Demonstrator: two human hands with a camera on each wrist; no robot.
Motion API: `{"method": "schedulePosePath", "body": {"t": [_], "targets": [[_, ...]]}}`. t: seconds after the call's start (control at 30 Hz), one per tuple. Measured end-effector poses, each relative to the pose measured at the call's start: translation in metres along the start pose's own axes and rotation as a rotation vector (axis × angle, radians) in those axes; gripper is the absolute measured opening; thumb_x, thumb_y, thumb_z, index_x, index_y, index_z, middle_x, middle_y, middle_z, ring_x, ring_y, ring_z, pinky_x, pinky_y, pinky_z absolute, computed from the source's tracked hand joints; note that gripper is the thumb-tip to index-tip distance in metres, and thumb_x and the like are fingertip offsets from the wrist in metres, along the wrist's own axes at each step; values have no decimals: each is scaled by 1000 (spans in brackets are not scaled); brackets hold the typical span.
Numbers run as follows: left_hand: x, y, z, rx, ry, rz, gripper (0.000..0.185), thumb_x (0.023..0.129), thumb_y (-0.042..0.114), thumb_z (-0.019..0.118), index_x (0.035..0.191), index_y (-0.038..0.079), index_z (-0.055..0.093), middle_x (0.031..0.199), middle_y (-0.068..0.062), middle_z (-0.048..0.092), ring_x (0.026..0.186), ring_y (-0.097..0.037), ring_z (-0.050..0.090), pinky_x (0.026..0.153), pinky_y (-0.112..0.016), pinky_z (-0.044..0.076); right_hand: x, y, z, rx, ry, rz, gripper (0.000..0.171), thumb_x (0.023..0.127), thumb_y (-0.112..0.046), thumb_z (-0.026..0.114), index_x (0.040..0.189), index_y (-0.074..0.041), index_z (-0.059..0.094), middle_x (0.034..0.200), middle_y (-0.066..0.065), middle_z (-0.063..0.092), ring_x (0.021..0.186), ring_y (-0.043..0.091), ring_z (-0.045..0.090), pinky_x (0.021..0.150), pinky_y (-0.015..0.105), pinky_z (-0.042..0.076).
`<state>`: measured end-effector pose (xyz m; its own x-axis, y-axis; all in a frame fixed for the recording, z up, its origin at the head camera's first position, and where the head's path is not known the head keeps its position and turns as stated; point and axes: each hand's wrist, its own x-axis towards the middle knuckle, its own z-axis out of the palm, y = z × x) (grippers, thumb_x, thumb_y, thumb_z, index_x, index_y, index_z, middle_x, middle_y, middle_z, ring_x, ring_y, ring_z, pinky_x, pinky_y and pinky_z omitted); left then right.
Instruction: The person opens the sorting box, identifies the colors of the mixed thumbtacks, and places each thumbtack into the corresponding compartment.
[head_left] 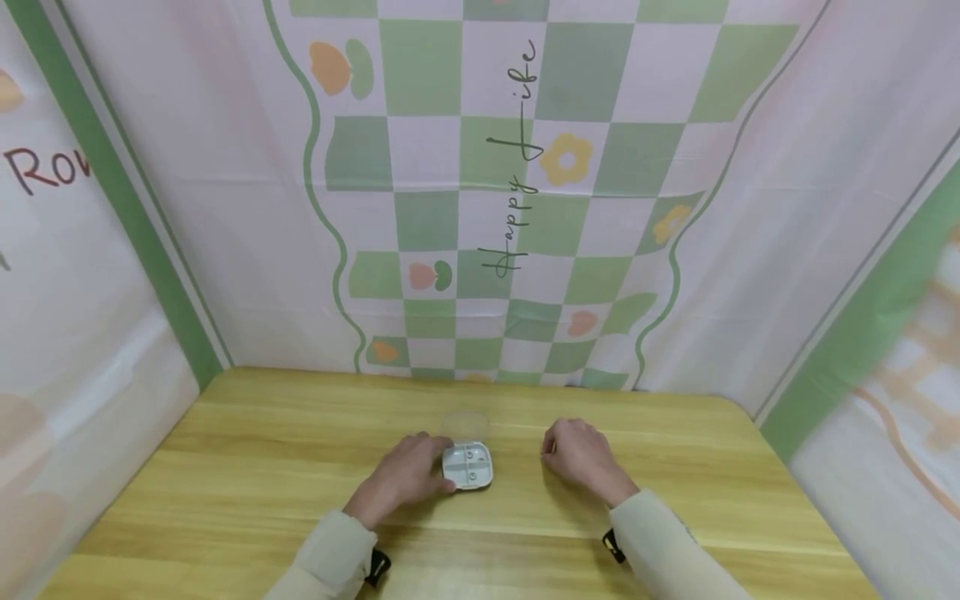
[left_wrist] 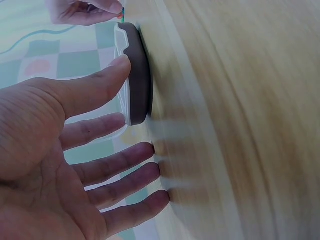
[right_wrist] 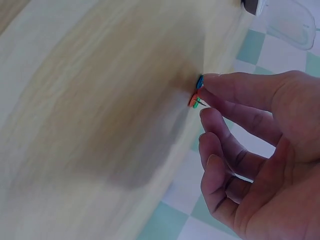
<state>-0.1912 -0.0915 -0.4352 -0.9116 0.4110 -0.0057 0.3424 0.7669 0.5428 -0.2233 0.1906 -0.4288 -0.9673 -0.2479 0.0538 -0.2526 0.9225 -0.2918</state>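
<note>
My left hand (head_left: 408, 468) holds a small white compartment case (head_left: 456, 479) at its left side, thumb at the near edge and index finger at the far edge. Its other fingers (left_wrist: 120, 162) are spread with tips toward the table. In the left wrist view the dark base of the case (left_wrist: 140, 75) lies on the wood. The clear lid (head_left: 465, 424) is folded back behind it. Small round spots show in the right compartments; their kind is unclear. To the right, my right hand (head_left: 581, 454) pinches tiny blue, orange and green pieces (right_wrist: 193, 99) by the tabletop, with a thin dark point among them.
The wooden table (head_left: 262, 467) carries the case and both hands. A patterned cloth backdrop (head_left: 495, 208) rises at its far edge, with cloth panels on the left and right sides.
</note>
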Motion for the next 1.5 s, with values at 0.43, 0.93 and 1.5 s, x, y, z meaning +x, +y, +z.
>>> {"method": "schedulePosePath", "body": {"t": [0.43, 0.93, 1.5], "targets": [[-1, -3, -3, -35, -11, 9, 64, 82, 23, 85, 135, -3, 59, 122, -19, 65, 108, -34, 60, 96, -54, 50, 3, -41, 4, 63, 36, -148, 13, 82, -10, 80, 73, -17, 74, 70, -8, 62, 65, 11, 54, 60, 34, 49], [1, -3, -3, -34, 26, 50, 49, 83, 18, 85, 124, -1, 67, 105, -11, 69, 88, -21, 59, 75, -39, 52, 6, -102, 23, 152, -48, -258, 6, 85, -13, 80, 81, -11, 76, 71, -7, 60, 61, 7, 50, 55, 24, 44], [1, -2, -2, -22, 40, 57, 46, 80, 16, 87, 120, 0, 69, 103, -11, 69, 89, -24, 61, 76, -40, 53, 8, -102, 33, 86, -29, -281, 9, 82, -14, 84, 75, -14, 78, 72, -7, 68, 62, 6, 53, 54, 26, 46]]}}
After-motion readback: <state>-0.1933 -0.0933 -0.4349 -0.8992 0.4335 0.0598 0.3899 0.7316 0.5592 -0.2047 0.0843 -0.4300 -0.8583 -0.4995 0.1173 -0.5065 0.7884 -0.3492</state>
